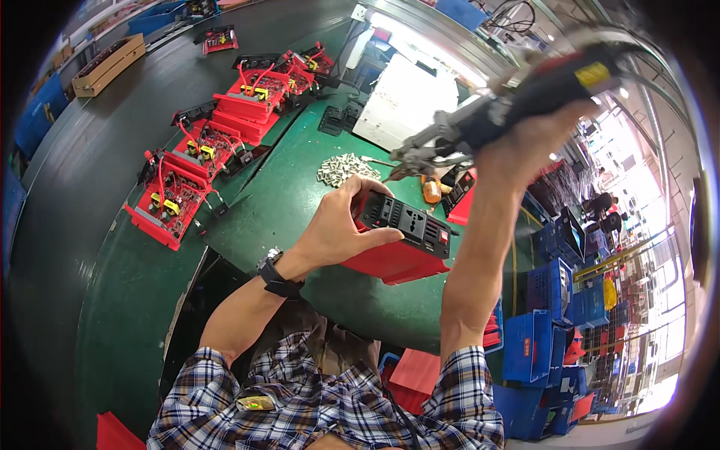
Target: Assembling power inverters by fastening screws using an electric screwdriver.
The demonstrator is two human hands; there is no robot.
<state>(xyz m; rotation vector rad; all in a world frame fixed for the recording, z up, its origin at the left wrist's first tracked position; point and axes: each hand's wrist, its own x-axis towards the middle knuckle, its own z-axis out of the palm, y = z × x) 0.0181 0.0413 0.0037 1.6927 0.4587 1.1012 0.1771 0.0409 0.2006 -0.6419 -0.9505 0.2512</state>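
My left hand (pixel 341 225) grips a red box-shaped power inverter (pixel 397 264) by its left end, thumb along the near edge of its black socket panel (pixel 411 222). The panel faces up, and the inverter stands on the green bench. In my raised right hand (pixel 529 139) is a dark power screwdriver (pixel 544 90) with a yellow label and a metal nose, partly smeared by motion. The nose points down left and reaches close to the panel's far edge; whether it touches cannot be made out.
A pile of small pale pieces (pixel 345 170) lies on the green bench (pixel 270 217) beyond my left hand. Several open red inverter housings (pixel 176 199) with circuit boards stand along the dark conveyor (pixel 105 165). A white box (pixel 409 101) sits at the back; blue crates (pixel 529 345) stand at right.
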